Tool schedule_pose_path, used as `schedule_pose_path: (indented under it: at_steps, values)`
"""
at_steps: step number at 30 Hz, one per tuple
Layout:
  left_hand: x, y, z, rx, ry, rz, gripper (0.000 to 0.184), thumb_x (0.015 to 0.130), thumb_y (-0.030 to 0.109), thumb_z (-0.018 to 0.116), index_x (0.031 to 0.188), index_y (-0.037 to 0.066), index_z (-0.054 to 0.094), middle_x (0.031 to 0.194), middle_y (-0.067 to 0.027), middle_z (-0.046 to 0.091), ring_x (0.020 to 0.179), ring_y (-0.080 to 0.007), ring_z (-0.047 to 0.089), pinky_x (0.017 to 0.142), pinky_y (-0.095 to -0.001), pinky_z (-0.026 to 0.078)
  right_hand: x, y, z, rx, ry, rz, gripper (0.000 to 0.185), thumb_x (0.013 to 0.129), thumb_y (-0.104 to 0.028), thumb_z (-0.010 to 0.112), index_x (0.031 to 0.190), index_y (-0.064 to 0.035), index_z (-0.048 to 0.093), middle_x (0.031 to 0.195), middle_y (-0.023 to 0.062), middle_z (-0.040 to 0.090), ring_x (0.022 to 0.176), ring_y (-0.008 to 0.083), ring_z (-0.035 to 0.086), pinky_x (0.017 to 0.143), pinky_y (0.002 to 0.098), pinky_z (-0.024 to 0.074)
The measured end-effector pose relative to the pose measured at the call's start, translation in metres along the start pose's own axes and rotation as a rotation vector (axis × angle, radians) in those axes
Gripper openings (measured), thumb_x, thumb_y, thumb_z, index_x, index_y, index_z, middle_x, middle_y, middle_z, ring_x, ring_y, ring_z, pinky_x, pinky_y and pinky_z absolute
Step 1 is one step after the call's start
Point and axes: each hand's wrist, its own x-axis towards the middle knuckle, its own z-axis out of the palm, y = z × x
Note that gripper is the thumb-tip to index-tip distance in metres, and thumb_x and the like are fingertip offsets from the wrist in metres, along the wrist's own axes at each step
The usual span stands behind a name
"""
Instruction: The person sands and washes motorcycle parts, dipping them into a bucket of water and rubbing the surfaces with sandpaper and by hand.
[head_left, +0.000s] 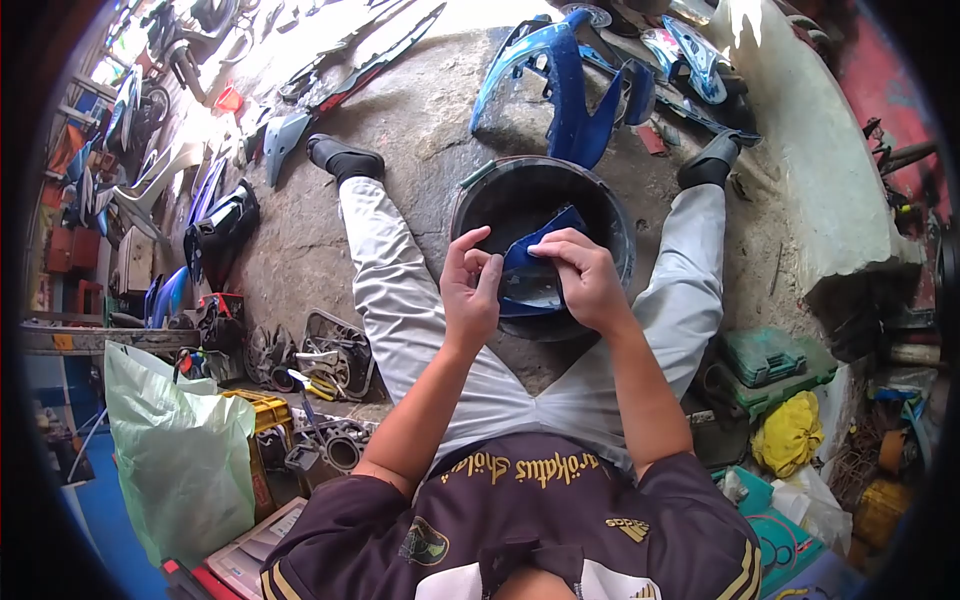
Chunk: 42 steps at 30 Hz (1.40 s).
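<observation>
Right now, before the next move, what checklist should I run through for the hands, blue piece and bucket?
- Right hand pinching blue piece: ok
- Left hand gripping it too: cannot tell, fingertips close to its edge
- Piece over the bucket: ok
- Bucket upright between the legs: ok
- Feet away from bucket: ok
- Bucket's contents: cannot tell

Over at the concrete floor's (300,245) near left corner, a pale green bag (178,455) stands just beside a yellow crate (268,412). Towards the far left corner, there's a small red bucket (229,99). Across to the near right corner: a green case (765,358), and right by it, a bunched yellow bag (788,433).
</observation>
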Motion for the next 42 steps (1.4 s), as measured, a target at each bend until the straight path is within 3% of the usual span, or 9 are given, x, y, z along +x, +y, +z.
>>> schedule_pose_path:
  at_steps: [5, 11, 14, 21, 24, 31, 35, 39, 42]
  values:
    - [0.003, -0.001, -0.001, -0.013, -0.012, -0.016, 0.041, 0.104, 0.002, 0.066, 0.144, 0.004, 0.057, 0.085, 0.0062, 0.056, 0.077, -0.0008, 0.047, 0.068, -0.0187, 0.035, 0.000, 0.065, 0.000, -0.095, 0.024, 0.102, 0.026, 0.094, 0.011, 0.055, 0.107, 0.0051, 0.077, 0.106, 0.0176, 0.076, 0.103, 0.0296, 0.075, 0.096, 0.0365, 0.0568]
    - [0.000, 0.001, 0.001, 0.018, 0.010, 0.008, 0.041, 0.104, 0.001, 0.066, 0.144, 0.004, 0.057, 0.082, 0.0058, 0.055, 0.071, 0.0001, 0.046, 0.063, -0.0178, 0.034, -0.002, 0.000, 0.004, -0.036, 0.030, -0.019, 0.028, 0.094, 0.012, 0.055, 0.108, 0.0042, 0.078, 0.106, 0.0179, 0.075, 0.101, 0.0301, 0.075, 0.095, 0.0365, 0.0570]
    - [0.002, 0.001, 0.000, -0.014, 0.002, -0.024, 0.042, 0.104, 0.002, 0.066, 0.145, 0.004, 0.057, 0.085, 0.0058, 0.057, 0.077, -0.0010, 0.047, 0.068, -0.0185, 0.035, -0.003, 0.062, 0.003, -0.051, 0.050, 0.074, 0.026, 0.096, 0.011, 0.056, 0.108, 0.0044, 0.078, 0.106, 0.0176, 0.075, 0.101, 0.0304, 0.074, 0.095, 0.0361, 0.0568]
    - [0.001, 0.001, 0.001, -0.011, -0.007, -0.020, 0.041, 0.105, 0.001, 0.065, 0.145, 0.004, 0.057, 0.085, 0.0061, 0.057, 0.078, -0.0008, 0.048, 0.070, -0.0182, 0.035, -0.001, 0.001, 0.001, -0.018, 0.020, 0.040, 0.025, 0.096, 0.011, 0.056, 0.108, 0.0051, 0.077, 0.107, 0.0176, 0.075, 0.101, 0.0302, 0.074, 0.096, 0.0353, 0.0563]
    - [0.001, 0.000, -0.001, -0.011, 0.001, -0.016, 0.041, 0.104, 0.001, 0.065, 0.144, 0.004, 0.057, 0.085, 0.0061, 0.057, 0.078, -0.0009, 0.048, 0.071, -0.0182, 0.035, 0.004, 0.041, 0.006, 0.006, 0.078, 0.150, 0.024, 0.096, 0.010, 0.057, 0.108, 0.0053, 0.077, 0.105, 0.0172, 0.074, 0.101, 0.0302, 0.074, 0.096, 0.0350, 0.0561]
    - [0.002, -0.002, -0.001, 0.002, 0.003, 0.007, 0.040, 0.104, 0.000, 0.065, 0.143, 0.004, 0.058, 0.082, 0.0055, 0.056, 0.071, -0.0003, 0.046, 0.062, -0.0182, 0.034, 0.011, 0.014, 0.003, 0.043, -0.029, 0.030, 0.022, 0.096, 0.009, 0.059, 0.108, 0.0048, 0.077, 0.105, 0.0172, 0.075, 0.100, 0.0296, 0.074, 0.094, 0.0351, 0.0571]
    - [0.003, -0.001, 0.000, 0.004, 0.001, 0.011, 0.040, 0.104, 0.000, 0.065, 0.143, 0.004, 0.058, 0.082, 0.0056, 0.055, 0.071, -0.0004, 0.045, 0.063, -0.0188, 0.034, 0.010, 0.056, 0.004, -0.148, -0.005, 0.074, 0.022, 0.096, 0.009, 0.060, 0.109, 0.0044, 0.078, 0.105, 0.0169, 0.075, 0.100, 0.0286, 0.074, 0.094, 0.0358, 0.0573]
    - [-0.002, -0.002, -0.002, 0.002, -0.009, -0.002, 0.041, 0.104, 0.001, 0.066, 0.144, 0.004, 0.057, 0.083, 0.0058, 0.055, 0.073, -0.0006, 0.046, 0.065, -0.0186, 0.035, 0.008, -0.012, 0.001, 0.098, -0.074, 0.093, 0.024, 0.095, 0.009, 0.060, 0.110, 0.0043, 0.078, 0.107, 0.0172, 0.076, 0.102, 0.0295, 0.075, 0.095, 0.0371, 0.0573]
    - [0.002, -0.001, -0.001, -0.014, -0.004, -0.008, 0.041, 0.104, 0.001, 0.065, 0.144, 0.004, 0.057, 0.084, 0.0059, 0.056, 0.076, -0.0008, 0.047, 0.068, -0.0186, 0.035, 0.008, 0.039, 0.005, 0.001, 0.004, 0.101, 0.024, 0.095, 0.007, 0.059, 0.110, 0.0037, 0.078, 0.109, 0.0181, 0.077, 0.103, 0.0309, 0.076, 0.095, 0.0374, 0.0576]
